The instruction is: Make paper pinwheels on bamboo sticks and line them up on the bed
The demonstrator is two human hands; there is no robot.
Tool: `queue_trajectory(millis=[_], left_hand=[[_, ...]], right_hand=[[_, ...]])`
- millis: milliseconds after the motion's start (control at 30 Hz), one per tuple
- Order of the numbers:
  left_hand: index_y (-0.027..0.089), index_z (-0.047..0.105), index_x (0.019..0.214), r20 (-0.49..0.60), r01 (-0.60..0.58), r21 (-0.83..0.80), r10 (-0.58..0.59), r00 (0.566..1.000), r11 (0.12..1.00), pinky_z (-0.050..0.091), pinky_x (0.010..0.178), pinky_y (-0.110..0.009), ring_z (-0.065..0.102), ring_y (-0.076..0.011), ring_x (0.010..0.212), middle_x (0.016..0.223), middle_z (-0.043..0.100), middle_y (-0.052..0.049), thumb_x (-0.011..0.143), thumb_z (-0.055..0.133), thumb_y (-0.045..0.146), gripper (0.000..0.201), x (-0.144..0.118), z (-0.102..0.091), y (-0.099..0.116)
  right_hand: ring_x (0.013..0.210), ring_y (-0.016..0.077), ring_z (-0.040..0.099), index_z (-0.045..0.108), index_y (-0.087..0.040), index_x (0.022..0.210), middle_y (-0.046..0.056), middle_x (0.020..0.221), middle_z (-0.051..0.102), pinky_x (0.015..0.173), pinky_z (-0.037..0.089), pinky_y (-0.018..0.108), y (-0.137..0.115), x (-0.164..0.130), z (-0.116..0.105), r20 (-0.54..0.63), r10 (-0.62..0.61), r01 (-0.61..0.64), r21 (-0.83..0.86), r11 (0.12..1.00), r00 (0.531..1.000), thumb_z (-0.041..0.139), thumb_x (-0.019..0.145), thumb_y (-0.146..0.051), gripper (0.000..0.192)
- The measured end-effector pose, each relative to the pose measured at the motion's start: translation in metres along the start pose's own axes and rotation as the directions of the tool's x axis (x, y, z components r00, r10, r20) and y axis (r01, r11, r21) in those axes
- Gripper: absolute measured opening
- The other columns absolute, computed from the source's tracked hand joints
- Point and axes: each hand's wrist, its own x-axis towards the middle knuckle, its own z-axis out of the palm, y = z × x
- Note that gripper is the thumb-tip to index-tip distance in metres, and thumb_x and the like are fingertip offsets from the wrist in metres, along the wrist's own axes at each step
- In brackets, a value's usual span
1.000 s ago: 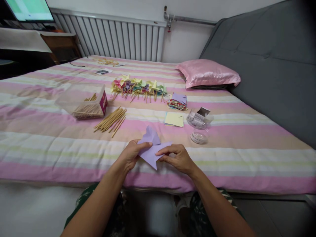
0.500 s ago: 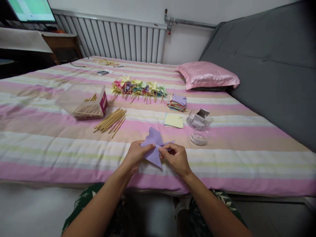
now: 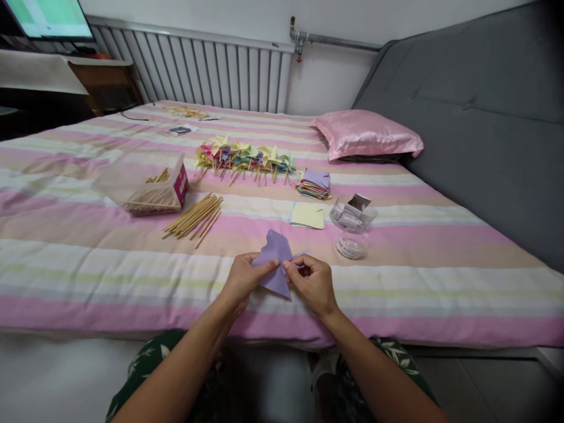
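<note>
Left hand (image 3: 240,279) and right hand (image 3: 314,283) pinch a folded purple paper (image 3: 275,263) between them, above the striped bed (image 3: 88,258); beyond lie loose wooden sticks (image 3: 194,215), a clear stick box (image 3: 143,183), yellow paper (image 3: 307,215), finished pinwheels (image 3: 244,157), a pink pillow (image 3: 365,135).
</note>
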Motion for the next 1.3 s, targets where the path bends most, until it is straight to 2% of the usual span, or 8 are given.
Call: queue_trajectory(millis=[500,833,933,1000,1133,1233,1300], left_hand=[[0.009,0.071,0.072,0.017,0.001,-0.011,-0.001,1.000,1.000,0.041,0.053,-0.023,0.055,-0.0131,0.053,0.062,0.066,-0.004,0.056,0.079,0.032,0.030,-0.001,0.003,0.000],[0.009,0.072,0.072,-0.006,-0.009,-0.033,0.009,1.000,0.999,0.042,0.053,-0.023,0.056,-0.0136,0.052,0.061,0.067,-0.005,0.054,0.079,0.033,0.031,0.000,0.003,-0.003],[0.008,0.071,0.070,-0.029,-0.002,-0.059,0.000,1.000,0.998,0.040,0.052,-0.023,0.055,-0.0130,0.051,0.058,0.065,-0.004,0.054,0.079,0.031,0.029,-0.001,0.005,-0.002],[0.008,0.070,0.069,-0.048,0.002,-0.087,-0.006,0.999,0.996,0.039,0.051,-0.022,0.054,-0.0122,0.051,0.057,0.065,-0.003,0.054,0.079,0.030,0.027,-0.001,0.007,-0.002],[0.009,0.070,0.072,-0.076,0.012,-0.143,-0.023,0.997,0.990,0.040,0.053,-0.023,0.055,-0.0130,0.053,0.061,0.066,-0.004,0.053,0.079,0.029,0.029,-0.002,0.009,-0.002],[0.010,0.070,0.072,-0.064,0.000,-0.176,-0.012,0.998,0.984,0.041,0.055,-0.023,0.055,-0.0128,0.054,0.062,0.067,-0.003,0.055,0.079,0.029,0.027,-0.003,0.011,-0.005],[0.012,0.070,0.074,-0.049,-0.022,-0.184,0.013,0.999,0.983,0.041,0.056,-0.023,0.055,-0.0123,0.055,0.062,0.067,-0.002,0.057,0.078,0.029,0.026,-0.003,0.012,-0.007]], right_hand=[[0.045,0.0119,0.052,0.055,-0.018,0.060,-0.001,0.051,0.054,0.045,0.040,0.022,0.000,-0.001,0.001,-0.036,-0.006,0.005,-0.033,0.999,0.999,0.060,0.077,-0.036,0.026],[0.050,0.0117,0.054,0.057,-0.017,0.059,0.000,0.056,0.057,0.049,0.043,0.022,0.002,0.001,0.000,-0.023,-0.063,0.061,-0.092,0.994,0.998,0.060,0.076,-0.034,0.024],[0.051,0.0114,0.055,0.057,-0.017,0.064,0.000,0.061,0.059,0.050,0.044,0.022,0.002,0.000,0.001,-0.053,-0.085,0.079,-0.096,0.992,0.995,0.062,0.076,-0.033,0.020],[0.054,0.0111,0.057,0.054,-0.019,0.077,0.001,0.071,0.062,0.051,0.045,0.021,0.003,-0.001,0.004,-0.115,-0.087,0.083,-0.033,0.996,0.990,0.066,0.073,-0.032,0.018],[0.063,0.0123,0.061,0.038,-0.022,0.109,0.001,0.086,0.063,0.057,0.048,0.023,0.007,-0.002,0.010,-0.205,-0.030,0.068,0.178,0.982,0.978,0.070,0.069,-0.029,0.052],[0.067,0.0134,0.062,0.034,-0.022,0.121,0.001,0.084,0.063,0.061,0.049,0.025,0.009,-0.001,0.012,-0.163,0.076,-0.017,0.335,0.942,0.984,0.072,0.067,-0.030,0.067],[0.069,0.0143,0.061,0.049,-0.018,0.111,0.002,0.082,0.064,0.064,0.049,0.026,0.010,-0.001,0.013,-0.072,0.166,-0.119,0.434,0.893,0.983,0.073,0.066,-0.032,0.053]])
